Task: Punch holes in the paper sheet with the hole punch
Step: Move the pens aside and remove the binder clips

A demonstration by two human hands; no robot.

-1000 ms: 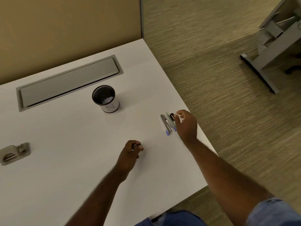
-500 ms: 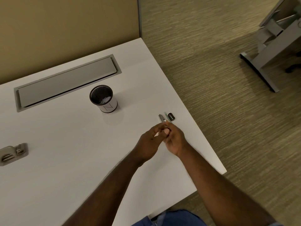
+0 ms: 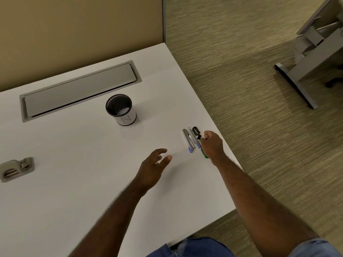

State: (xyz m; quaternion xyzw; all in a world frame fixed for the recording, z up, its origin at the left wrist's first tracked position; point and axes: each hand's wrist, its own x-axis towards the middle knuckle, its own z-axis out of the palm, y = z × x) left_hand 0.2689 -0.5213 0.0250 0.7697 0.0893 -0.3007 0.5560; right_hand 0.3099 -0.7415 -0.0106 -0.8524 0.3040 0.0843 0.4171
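your right hand (image 3: 212, 145) is curled, pinching a small dark item too small to identify, at the cluster of desk tools (image 3: 192, 139) near the table (image 3: 74, 182) edge. your left hand (image 3: 155, 164) hovers with fingers spread, holding nothing. no paper sheet is visible, and no tool in the cluster can be confirmed as the hole punch. identify the punch before gripping. the mesh cup (image 3: 121, 109) carries a label reading "n".

The desk (image 3: 74, 182) is plain white, with a grey hatch cover (image 3: 79, 89). The mesh cup (image 3: 121, 110) is black with a white label marked "N". The carpet (image 3: 241, 71) is olive, finely streaked. The stapler (image 3: 188, 140) is silver, blue-tipped.
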